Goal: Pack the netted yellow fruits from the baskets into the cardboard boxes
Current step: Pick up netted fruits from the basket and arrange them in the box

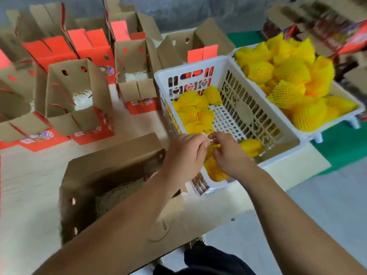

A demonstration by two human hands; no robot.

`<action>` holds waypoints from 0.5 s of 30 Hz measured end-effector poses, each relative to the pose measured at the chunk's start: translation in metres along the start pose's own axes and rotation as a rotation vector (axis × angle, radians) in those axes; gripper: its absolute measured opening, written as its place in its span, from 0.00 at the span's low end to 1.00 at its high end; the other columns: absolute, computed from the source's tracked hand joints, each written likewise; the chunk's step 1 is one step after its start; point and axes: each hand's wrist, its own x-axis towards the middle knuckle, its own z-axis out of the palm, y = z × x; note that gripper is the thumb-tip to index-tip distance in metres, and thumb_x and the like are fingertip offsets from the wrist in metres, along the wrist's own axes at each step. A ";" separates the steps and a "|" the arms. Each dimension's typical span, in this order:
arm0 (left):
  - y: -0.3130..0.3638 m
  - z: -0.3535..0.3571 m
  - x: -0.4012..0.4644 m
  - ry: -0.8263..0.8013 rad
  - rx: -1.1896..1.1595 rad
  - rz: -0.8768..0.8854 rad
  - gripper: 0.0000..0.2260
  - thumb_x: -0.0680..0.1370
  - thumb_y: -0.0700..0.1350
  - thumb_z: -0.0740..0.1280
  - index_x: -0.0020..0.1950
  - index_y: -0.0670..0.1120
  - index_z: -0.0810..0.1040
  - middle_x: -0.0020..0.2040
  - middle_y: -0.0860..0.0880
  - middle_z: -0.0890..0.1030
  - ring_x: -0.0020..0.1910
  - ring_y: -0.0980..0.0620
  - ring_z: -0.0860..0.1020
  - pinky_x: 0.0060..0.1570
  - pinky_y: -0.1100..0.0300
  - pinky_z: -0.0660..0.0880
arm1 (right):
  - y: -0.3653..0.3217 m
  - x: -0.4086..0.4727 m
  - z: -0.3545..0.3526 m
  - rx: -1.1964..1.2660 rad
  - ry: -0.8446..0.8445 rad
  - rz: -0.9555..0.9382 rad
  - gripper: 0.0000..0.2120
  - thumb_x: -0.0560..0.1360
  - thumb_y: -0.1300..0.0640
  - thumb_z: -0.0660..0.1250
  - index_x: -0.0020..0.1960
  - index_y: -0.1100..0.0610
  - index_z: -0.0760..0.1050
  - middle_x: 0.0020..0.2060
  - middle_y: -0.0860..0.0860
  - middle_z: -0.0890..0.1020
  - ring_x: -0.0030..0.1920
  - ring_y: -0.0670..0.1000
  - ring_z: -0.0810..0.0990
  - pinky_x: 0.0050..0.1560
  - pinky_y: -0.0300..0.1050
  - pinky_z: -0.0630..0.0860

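Both hands meet over the near corner of a white plastic basket (278, 133). My left hand (185, 153) and my right hand (228, 153) both grip the same netted yellow fruit (215, 171), fingers curled into its foam net; much of it is hidden by the hands. More netted fruits (190, 110) lie at the basket's left side and one (251, 146) by its near right. A second white basket (337, 94) to the right is heaped with netted fruits (288, 76). An open cardboard box (111, 175) with straw inside stands just left of my hands.
Several open red-and-brown cardboard boxes (79, 92) with raised flaps crowd the table's left and back. More boxes (337, 30) are stacked at the far right. A green cloth (347, 147) lies under the right basket. Grey floor shows at lower right.
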 end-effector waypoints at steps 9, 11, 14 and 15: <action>-0.035 0.047 0.104 -0.457 0.810 -0.127 0.13 0.84 0.50 0.58 0.42 0.51 0.76 0.46 0.48 0.84 0.51 0.45 0.82 0.47 0.50 0.61 | 0.015 0.059 0.001 -0.917 -0.797 -0.193 0.50 0.66 0.38 0.80 0.79 0.55 0.63 0.79 0.54 0.58 0.77 0.62 0.63 0.68 0.61 0.72; -0.034 0.050 0.108 -0.459 0.863 -0.199 0.12 0.83 0.50 0.61 0.42 0.50 0.77 0.48 0.48 0.85 0.51 0.45 0.82 0.48 0.51 0.61 | 0.020 0.064 0.006 -1.019 -0.795 -0.317 0.48 0.66 0.34 0.78 0.78 0.54 0.65 0.80 0.54 0.58 0.80 0.62 0.55 0.74 0.63 0.62; -0.029 0.050 0.109 -0.423 0.862 -0.227 0.14 0.83 0.50 0.61 0.37 0.50 0.73 0.43 0.48 0.83 0.47 0.46 0.82 0.53 0.51 0.66 | 0.028 0.063 0.013 -1.042 -0.809 -0.440 0.42 0.68 0.33 0.75 0.74 0.54 0.71 0.77 0.55 0.63 0.76 0.62 0.58 0.72 0.59 0.60; -0.028 0.049 0.110 -0.401 0.849 -0.242 0.15 0.83 0.49 0.60 0.36 0.50 0.72 0.42 0.48 0.83 0.46 0.45 0.81 0.54 0.51 0.67 | 0.030 0.065 0.015 -1.049 -0.819 -0.475 0.40 0.69 0.33 0.74 0.73 0.54 0.73 0.75 0.55 0.65 0.74 0.62 0.60 0.70 0.58 0.60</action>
